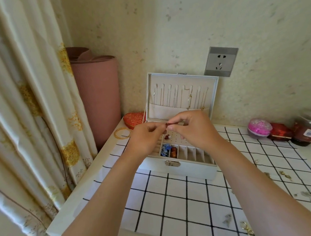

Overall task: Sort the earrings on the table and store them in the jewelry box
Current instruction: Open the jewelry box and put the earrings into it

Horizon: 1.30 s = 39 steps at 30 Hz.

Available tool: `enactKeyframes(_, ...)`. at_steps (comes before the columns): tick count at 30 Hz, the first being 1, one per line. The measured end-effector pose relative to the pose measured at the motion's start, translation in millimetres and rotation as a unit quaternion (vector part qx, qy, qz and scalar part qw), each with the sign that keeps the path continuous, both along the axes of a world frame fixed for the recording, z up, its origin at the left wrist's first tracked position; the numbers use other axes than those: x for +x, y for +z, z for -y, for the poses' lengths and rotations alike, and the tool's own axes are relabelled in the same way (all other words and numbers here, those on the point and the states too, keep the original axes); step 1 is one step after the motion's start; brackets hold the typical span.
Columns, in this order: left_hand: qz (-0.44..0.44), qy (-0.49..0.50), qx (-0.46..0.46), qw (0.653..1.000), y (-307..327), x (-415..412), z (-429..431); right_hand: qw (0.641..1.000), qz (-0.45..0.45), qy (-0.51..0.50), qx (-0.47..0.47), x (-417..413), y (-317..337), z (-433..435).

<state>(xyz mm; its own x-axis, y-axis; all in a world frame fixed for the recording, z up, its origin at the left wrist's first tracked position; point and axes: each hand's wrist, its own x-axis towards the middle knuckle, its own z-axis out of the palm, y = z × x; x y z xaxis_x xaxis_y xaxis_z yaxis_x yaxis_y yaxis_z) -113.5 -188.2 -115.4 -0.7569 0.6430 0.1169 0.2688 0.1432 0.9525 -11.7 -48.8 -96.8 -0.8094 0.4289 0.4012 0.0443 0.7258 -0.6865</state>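
Earrings not yet sorted lie loose on the checked cloth (177,200) nearest me: a gold hoop pair (246,228), a silvery piece (227,220) and, farther right, small gold pieces (285,174) too tiny to tell apart. Beyond them the jewelry box (178,172) stands open on the surface (79,205). In its front row of slots, blue earrings (165,150) fill the leftmost and reddish-brown ones (173,152) the next, while the slots to the right look bare. Over the box my left hand (145,135) and right hand (191,128) meet, and the fingers of both pinch one small dark red earring (169,124) between them. Behind, necklaces (177,99) hang in the raised lid. I judge the sorting only begun: two slots filled, one earring in hand, and most of the earrings not yet stored.
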Motion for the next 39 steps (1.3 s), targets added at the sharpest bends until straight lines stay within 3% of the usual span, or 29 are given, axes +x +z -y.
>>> enactKeyframes(3, -0.238, 0.026, -0.152, 0.959, -10, -8, 0, 0.994, 0.067, -0.054, 0.067, 2, -8, -4)
enactKeyframes(4, -0.28, 0.015, -0.169, 0.945, -14, -10, 1, 0.99, 0.091, -0.065, 0.082, 2, -12, -5)
enactKeyframes(9, -0.344, -0.058, -0.188, 0.918, -22, -14, -2, 0.974, 0.125, -0.055, 0.181, 2, -24, -3)
enactKeyframes(13, -0.355, -0.067, -0.191, 0.913, -22, -16, -3, 0.965, 0.122, -0.015, 0.232, 1, -28, -5)
enactKeyframes(19, -0.367, -0.058, -0.195, 0.908, -21, -14, -3, 0.98, 0.1, -0.018, 0.169, 2, -32, -11)
enactKeyframes(27, -0.351, -0.049, -0.15, 0.923, -22, -12, -1, 0.968, 0.153, 0.023, 0.196, 2, -28, -11)
enactKeyframes(32, -0.351, -0.067, -0.167, 0.919, -22, -11, -2, 0.985, 0.152, -0.018, 0.084, 4, -24, -12)
enactKeyframes(39, -0.347, -0.069, -0.153, 0.923, -21, -8, -3, 0.98, 0.154, -0.014, 0.122, 3, -23, -8)
